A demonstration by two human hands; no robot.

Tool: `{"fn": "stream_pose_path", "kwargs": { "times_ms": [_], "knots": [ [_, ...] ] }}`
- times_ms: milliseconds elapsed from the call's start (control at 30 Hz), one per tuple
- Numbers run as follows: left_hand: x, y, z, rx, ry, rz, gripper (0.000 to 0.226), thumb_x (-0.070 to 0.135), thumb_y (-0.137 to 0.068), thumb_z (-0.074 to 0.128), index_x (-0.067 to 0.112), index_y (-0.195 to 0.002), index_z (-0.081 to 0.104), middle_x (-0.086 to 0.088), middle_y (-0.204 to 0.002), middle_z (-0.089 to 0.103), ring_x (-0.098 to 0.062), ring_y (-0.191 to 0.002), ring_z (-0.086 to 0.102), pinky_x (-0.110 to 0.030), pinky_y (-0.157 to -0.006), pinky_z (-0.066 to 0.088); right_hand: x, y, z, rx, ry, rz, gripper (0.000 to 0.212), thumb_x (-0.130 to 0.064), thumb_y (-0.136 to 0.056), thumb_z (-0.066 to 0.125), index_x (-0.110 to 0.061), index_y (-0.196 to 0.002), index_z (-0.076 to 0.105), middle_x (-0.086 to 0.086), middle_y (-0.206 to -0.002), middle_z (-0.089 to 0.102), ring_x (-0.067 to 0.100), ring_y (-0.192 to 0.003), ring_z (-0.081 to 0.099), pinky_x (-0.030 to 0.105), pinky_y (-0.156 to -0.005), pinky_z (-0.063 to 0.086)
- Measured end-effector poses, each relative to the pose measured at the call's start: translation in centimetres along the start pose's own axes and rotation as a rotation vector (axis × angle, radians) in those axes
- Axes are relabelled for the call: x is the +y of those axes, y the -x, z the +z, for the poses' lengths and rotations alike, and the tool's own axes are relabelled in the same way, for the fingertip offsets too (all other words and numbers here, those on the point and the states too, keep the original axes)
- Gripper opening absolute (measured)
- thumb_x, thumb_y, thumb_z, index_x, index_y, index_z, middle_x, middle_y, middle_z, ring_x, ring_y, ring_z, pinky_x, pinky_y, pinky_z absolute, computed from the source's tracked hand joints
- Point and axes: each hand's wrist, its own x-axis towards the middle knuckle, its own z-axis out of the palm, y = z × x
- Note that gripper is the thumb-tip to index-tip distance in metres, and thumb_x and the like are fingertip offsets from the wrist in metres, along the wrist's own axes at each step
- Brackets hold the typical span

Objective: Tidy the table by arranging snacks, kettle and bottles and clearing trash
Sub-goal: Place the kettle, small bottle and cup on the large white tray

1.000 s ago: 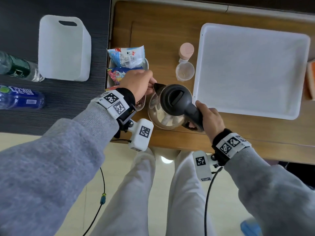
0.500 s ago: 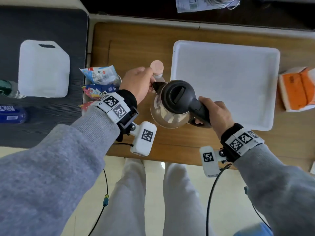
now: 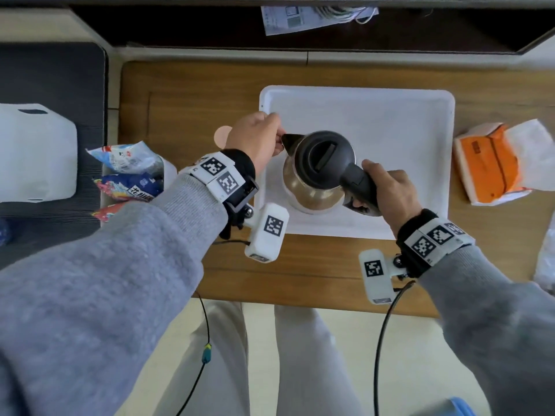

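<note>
**Kettle held over the tray**

Head view: the right hand grips the kettle by its handle, while the left hand pinches the spout, likely steadying it. The kettle sits over the white tray's near-left part; snack packets lie left of the tray on the counter.

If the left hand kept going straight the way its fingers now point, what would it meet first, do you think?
The left hand points right; its fingertips are already at the kettle spout, so the kettle comes first, though actual contact is hard to judge.
</note>
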Motion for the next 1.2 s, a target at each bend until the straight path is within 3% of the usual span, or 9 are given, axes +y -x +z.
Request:
{"fn": "stream_pose_path", "kwargs": {
  "times_ms": [167,333,400,500,600,833,967,1067,1200],
  "knots": [
    [1.1,-2.0,-2.0,-0.041,-0.083,0.065,0.046,0.040,-0.080,0.048,0.005,-0.100,0.069,-0.017,-0.109,0.071,-0.032,-0.106,0.066,-0.051,-0.102,0.049,-1.1,-0.2,3.4,0.063,0.052,-0.060,0.050,-0.064,-0.076,0.053,-0.018,-0.066,0.070,0.013,-0.063,0.066,0.045,-0.076,0.071,0.059,-0.080,0.062],
    [2.9,-2.3,-2.8,-0.100,-0.179,0.181,0.041,0.040,-0.091,0.042,0.015,-0.115,0.065,-0.006,-0.121,0.065,-0.022,-0.115,0.058,-0.046,-0.107,0.042,-1.4,0.4,6.4,0.086,0.033,-0.097,0.068,-0.077,-0.078,0.044,-0.021,-0.054,0.073,0.016,-0.060,0.070,0.053,-0.082,0.069,0.066,-0.082,0.055],
    [3.7,-2.6,-3.0,-0.115,-0.180,0.226,0.037,0.031,-0.097,0.041,0.020,-0.127,0.061,0.001,-0.130,0.060,-0.016,-0.122,0.054,-0.040,-0.110,0.039,-1.4,0.7,7.9,0.027,0.012,-0.137,0.078,-0.080,-0.082,0.038,-0.012,-0.067,0.075,0.031,-0.075,0.068,0.048,-0.075,0.066,0.061,-0.076,0.053],
    [4.4,-3.0,-2.9,-0.128,-0.199,0.260,0.038,0.028,-0.100,0.040,0.021,-0.133,0.058,0.003,-0.138,0.056,-0.013,-0.127,0.050,-0.035,-0.112,0.036,-1.2,1.9,9.8,-0.096,0.064,-0.194,0.068,-0.066,-0.100,0.034,-0.007,-0.096,0.067,0.015,-0.084,0.068,0.026,-0.078,0.061,0.046,-0.077,0.054],
    [5.0,-2.6,-1.9,-0.144,-0.231,0.280,0.040,0.029,-0.101,0.039,0.023,-0.136,0.056,0.006,-0.142,0.054,-0.011,-0.130,0.047,-0.031,-0.113,0.034,-0.9,2.6,10.0,-0.132,0.055,-0.165,0.081,-0.074,-0.089,0.036,0.001,-0.107,0.063,0.019,-0.096,0.068,0.023,-0.086,0.059,0.057,-0.094,0.054],
    [5.5,-0.1,2.2,-0.164,-0.254,0.271,0.048,0.037,-0.103,0.032,0.020,-0.147,0.043,0.006,-0.154,0.041,-0.009,-0.140,0.036,-0.027,-0.115,0.025,0.5,3.0,5.4,-0.085,0.014,-0.142,0.100,-0.086,-0.075,0.037,0.002,-0.115,0.063,0.030,-0.114,0.067,0.043,-0.108,0.063,0.059,-0.097,0.053],
    [4.6,2.7,7.9,-0.214,-0.261,0.236,0.049,0.041,-0.105,0.027,0.017,-0.144,0.046,0.000,-0.149,0.046,-0.013,-0.134,0.040,-0.024,-0.098,0.025,2.7,3.1,-0.4,-0.043,-0.015,-0.129,0.077,-0.071,-0.093,0.039,-0.002,-0.116,0.065,0.021,-0.107,0.073,0.037,-0.105,0.067,0.050,-0.095,0.054],
    [4.0,3.8,11.9,-0.285,-0.235,0.170,0.050,0.046,-0.104,0.024,0.021,-0.139,0.050,-0.002,-0.144,0.051,-0.019,-0.133,0.044,-0.030,-0.105,0.030,4.3,2.8,-4.6,-0.009,-0.056,-0.123,0.057,-0.054,-0.105,0.039,-0.005,-0.119,0.065,0.009,-0.099,0.074,0.023,-0.095,0.067,0.041,-0.090,0.054],
    [3.4,5.1,16.5,-0.324,-0.217,0.102,0.047,0.050,-0.101,0.031,0.024,-0.134,0.053,-0.002,-0.141,0.053,-0.020,-0.131,0.047,-0.042,-0.115,0.032,5.9,2.2,-9.8,0.106,-0.149,-0.041,0.071,-0.069,-0.096,0.034,-0.014,-0.129,0.065,0.011,-0.120,0.073,0.020,-0.113,0.067,0.038,-0.101,0.052]
  ]
}}
